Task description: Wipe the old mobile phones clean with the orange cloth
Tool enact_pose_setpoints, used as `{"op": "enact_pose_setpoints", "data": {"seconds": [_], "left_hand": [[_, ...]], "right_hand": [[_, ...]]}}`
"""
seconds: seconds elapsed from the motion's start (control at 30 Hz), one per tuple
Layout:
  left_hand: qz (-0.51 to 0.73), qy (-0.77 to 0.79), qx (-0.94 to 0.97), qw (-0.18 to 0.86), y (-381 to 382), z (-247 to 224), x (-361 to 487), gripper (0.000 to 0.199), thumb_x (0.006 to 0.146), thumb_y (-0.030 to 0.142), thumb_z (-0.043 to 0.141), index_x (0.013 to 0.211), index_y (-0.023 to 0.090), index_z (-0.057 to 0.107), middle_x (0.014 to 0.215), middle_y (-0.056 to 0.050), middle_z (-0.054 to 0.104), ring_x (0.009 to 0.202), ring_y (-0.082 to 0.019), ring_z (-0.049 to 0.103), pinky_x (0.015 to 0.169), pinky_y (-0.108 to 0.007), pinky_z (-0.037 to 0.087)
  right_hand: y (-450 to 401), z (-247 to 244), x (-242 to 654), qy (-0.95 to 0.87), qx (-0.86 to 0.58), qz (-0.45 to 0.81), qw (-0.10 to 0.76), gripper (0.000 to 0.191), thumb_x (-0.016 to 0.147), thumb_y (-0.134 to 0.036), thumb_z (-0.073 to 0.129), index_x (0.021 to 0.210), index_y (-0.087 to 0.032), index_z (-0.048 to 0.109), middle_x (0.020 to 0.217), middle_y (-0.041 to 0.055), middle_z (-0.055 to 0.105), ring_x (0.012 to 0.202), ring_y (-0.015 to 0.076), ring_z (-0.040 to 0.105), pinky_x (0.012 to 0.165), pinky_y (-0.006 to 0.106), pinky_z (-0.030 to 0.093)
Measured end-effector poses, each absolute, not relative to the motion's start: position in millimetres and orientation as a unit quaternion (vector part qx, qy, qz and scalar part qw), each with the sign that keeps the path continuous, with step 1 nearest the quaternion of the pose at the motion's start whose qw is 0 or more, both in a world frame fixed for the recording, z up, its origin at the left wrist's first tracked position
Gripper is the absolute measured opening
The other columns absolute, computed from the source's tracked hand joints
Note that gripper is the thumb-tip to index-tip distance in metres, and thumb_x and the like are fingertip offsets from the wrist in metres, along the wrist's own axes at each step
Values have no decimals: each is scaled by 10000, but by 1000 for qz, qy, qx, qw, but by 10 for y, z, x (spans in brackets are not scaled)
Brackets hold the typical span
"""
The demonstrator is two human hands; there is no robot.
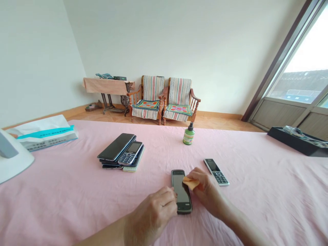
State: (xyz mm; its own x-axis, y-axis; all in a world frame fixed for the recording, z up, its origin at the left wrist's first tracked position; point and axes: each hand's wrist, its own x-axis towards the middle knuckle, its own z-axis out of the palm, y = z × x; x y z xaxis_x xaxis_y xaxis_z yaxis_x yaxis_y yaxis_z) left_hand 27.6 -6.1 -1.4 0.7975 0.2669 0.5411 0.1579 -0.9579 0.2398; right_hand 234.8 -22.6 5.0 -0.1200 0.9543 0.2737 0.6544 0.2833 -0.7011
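A dark touchscreen mobile phone (181, 191) with a grey rim lies face up on the pink cloth in front of me. My left hand (156, 212) is closed against its left edge, fingers curled and steadying it; the fingertips are partly hidden. In my right hand (206, 188) a small folded yellow-orange cloth (191, 183) is pinched, touching the upper right part of the screen. Just beyond that hand, a white and black keypad phone (216, 172) lies face up at a slant.
Several stacked phones (116, 148) lie at the left, a keypad phone (130, 153) on top. A green bottle (189, 135) stands behind. Tissue pack (48, 133) and white object (12, 157) are far left; a black tray (297, 141) is far right. Two chairs (153, 92) stand beyond.
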Motion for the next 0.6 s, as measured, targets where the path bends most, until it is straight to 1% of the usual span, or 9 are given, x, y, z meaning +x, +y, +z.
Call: {"op": "enact_pose_setpoints", "data": {"seconds": [0.07, 0.13, 0.23, 0.33, 0.5, 0.6], "left_hand": [[285, 121, 945, 107, -70, -12, 273, 235, 910, -2, 403, 777, 142, 532, 847, -55, 596, 876, -168, 576, 818, -276, 526], [288, 131, 942, 113, -79, -17, 273, 222, 920, 14, 414, 799, 135, 554, 861, -63, 611, 902, -172, 589, 815, -271, 532], [315, 132, 933, 114, -85, -26, 275, 214, 930, 33, 428, 834, 134, 590, 871, -62, 635, 914, -161, 611, 877, -281, 524], [319, 130, 931, 118, -80, -21, 274, 222, 941, 58, 428, 864, 145, 618, 863, -62, 649, 911, -162, 629, 879, -290, 533], [313, 131, 932, 126, -65, -5, 271, 230, 950, 75, 420, 891, 150, 630, 858, -68, 658, 903, -177, 634, 838, -309, 554], [320, 125, 930, 129, -62, -3, 274, 237, 947, 58, 421, 853, 135, 625, 873, -75, 662, 894, -173, 631, 857, -312, 544]], "right_hand": [[-197, 47, 2352, -715, -567, 199, 358, 325, 640, 86, 413, 694, -152, 626, 738, 8, 569, 691, 120, 547, 626, 228, 375], [-232, 47, 2377, -728, -551, 212, 348, 294, 642, 76, 427, 666, -154, 609, 724, 0, 565, 671, 113, 541, 606, 221, 371], [-363, 86, 2425, -747, -516, 273, 319, 236, 674, 34, 482, 665, -160, 617, 724, -5, 585, 662, 111, 552, 587, 210, 381], [-470, 170, 2417, -747, -502, 316, 300, 259, 675, 33, 487, 696, -170, 647, 747, -4, 589, 674, 111, 561, 587, 204, 394], [-483, 261, 2364, -760, -478, 311, 312, 339, 678, 72, 486, 720, -193, 693, 772, -12, 570, 668, 90, 547, 579, 182, 395], [-488, 252, 2404, -759, -481, 325, 297, 314, 707, 51, 524, 746, -200, 707, 786, -9, 582, 679, 90, 564, 596, 183, 410]]}}
